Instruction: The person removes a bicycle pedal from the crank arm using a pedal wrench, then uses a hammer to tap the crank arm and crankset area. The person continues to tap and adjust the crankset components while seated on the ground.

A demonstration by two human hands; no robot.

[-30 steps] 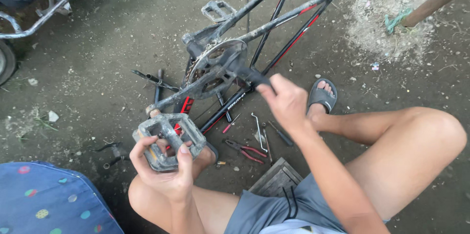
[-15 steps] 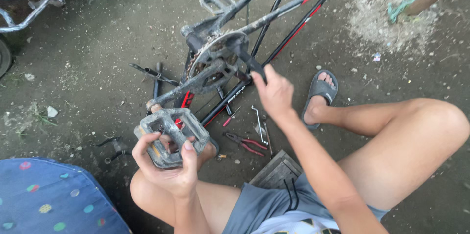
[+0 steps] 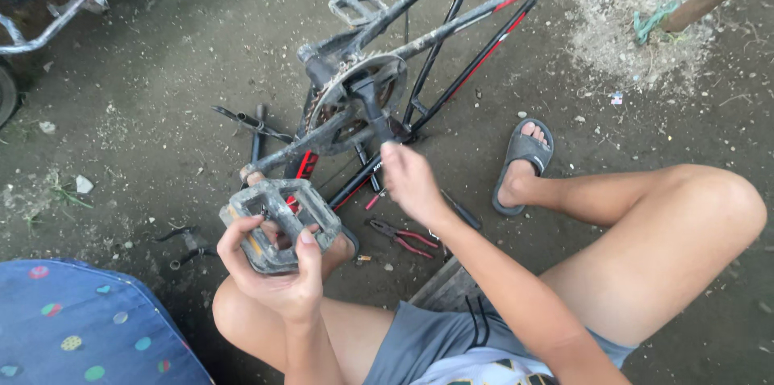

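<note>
Left hand grip pinches a grey platform pedal by its rigid, likely gritty frame edges; right hand, fingers curled, reaches beyond toward the crank arm; closure unclear.

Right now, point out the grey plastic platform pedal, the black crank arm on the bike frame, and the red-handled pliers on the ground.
grey plastic platform pedal [image 3: 284, 220], head view, on its top frame.
black crank arm [image 3: 371, 108], head view, mid-shaft.
red-handled pliers [image 3: 407, 237], head view, on the handles.
</note>
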